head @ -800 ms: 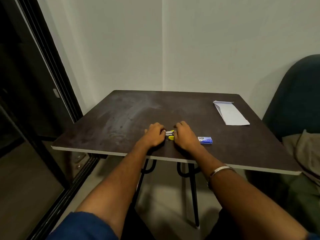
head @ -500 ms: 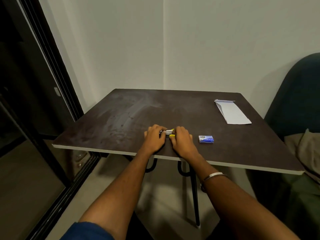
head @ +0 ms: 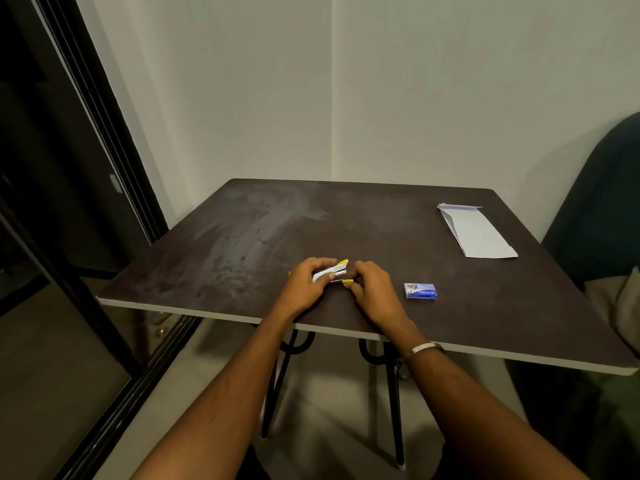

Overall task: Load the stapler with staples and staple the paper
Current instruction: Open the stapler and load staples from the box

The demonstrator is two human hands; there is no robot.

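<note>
Both hands (head: 341, 285) grip the stapler (head: 332, 271) — staple box (head: 420, 291) beside.

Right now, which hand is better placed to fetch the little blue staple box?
Right hand, probably: the staple box lies just to its right on the table, while the left hand grips the stapler.

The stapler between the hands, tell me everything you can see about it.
The stapler is small, silvery with yellow tips, and looks like metal with plastic ends. It is hinged open, the top arm angled up and the lower one lying flatter. It sits near the front edge of the dark table. The left hand grips its closed end; the right hand pinches the lower yellow tip. Whether staples are inside is too small to tell.
</note>
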